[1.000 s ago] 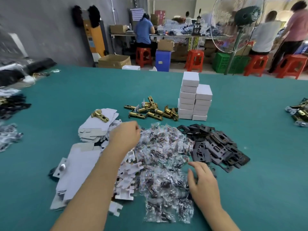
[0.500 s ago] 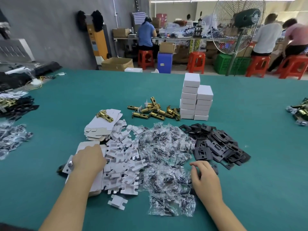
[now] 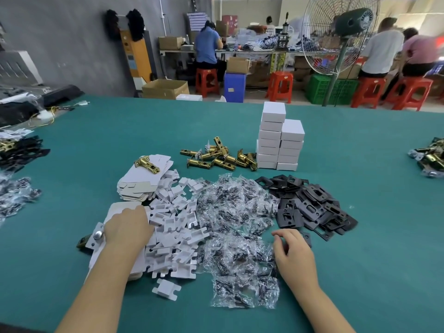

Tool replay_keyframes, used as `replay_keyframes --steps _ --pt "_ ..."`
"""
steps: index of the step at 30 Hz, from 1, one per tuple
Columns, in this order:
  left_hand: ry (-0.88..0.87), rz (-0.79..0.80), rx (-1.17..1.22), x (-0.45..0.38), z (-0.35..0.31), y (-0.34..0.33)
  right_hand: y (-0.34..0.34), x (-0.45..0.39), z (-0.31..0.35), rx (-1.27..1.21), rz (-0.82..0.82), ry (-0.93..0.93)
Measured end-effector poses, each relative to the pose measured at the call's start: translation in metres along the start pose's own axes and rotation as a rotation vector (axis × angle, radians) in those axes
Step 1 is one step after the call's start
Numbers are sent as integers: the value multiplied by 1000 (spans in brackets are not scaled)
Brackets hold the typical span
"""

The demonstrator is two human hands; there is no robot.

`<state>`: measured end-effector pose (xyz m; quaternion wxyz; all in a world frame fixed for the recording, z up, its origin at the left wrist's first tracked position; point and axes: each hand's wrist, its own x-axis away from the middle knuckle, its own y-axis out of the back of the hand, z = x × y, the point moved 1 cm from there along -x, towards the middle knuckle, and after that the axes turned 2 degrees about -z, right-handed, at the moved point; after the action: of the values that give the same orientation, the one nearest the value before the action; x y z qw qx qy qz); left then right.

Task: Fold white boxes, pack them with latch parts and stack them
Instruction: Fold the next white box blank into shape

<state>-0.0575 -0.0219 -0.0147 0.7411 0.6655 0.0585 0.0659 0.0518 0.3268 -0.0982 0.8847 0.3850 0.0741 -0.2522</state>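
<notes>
Resting my left hand (image 3: 128, 227) fingers-down on flat blanks (image 3: 113, 239), grip unclear; right hand (image 3: 294, 254) curls over screw bags (image 3: 236, 227). 2 box stacks (image 3: 280, 140) at 12 o'clock.

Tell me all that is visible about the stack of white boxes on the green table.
The stack of white boxes stands on the green table, in two touching columns of closed, plain white boxes that look like cardboard. The left column is taller than the right. The boxes lie flat, slightly uneven at the edges. The pile of brass latches lies just to its left, its nearest piece close to or touching the bottom box. No hand touches the stack.
</notes>
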Motion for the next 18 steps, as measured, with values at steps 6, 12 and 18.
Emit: replay_keyframes --steps 6,12,18 --pt "4 -17 13 2 -1 -3 1 0 0 -7 14 -14" --pt "55 -13 55 9 -9 10 2 -1 1 -39 14 -54" --pt "-17 -191 25 30 -27 36 6 -2 2 -81 -11 -82"
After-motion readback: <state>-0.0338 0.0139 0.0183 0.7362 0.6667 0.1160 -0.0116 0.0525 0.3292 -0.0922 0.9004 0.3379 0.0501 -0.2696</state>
